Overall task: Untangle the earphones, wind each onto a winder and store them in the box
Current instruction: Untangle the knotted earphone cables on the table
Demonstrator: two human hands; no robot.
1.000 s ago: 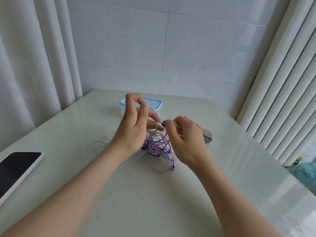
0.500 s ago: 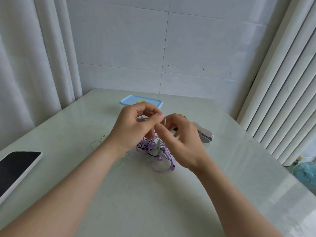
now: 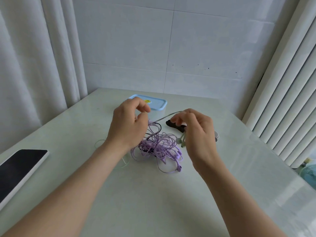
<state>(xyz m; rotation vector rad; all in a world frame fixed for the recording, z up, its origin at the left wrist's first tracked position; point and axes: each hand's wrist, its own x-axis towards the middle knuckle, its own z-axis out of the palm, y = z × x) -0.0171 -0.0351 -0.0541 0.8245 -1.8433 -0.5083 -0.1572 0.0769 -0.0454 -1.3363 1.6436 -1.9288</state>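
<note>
On the box lid [image 3: 158,104], a yellow sticker [image 3: 147,101]; text unreadable.

Bare table [image 3: 153,202] lies open in front of the earphone tangle [image 3: 157,146]; the lidded box [image 3: 159,104] blocks behind, a phone [image 3: 20,170] left, winders [image 3: 176,126] right.

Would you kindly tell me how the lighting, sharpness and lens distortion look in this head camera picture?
Head view: soft, even daylight with only faint shadows; a pale sheen on the table at lower right; the right hand and its pale green earphone cable look slightly motion-smeared; the wide lens tilts the curtain and blinds outward at the edges.
</note>
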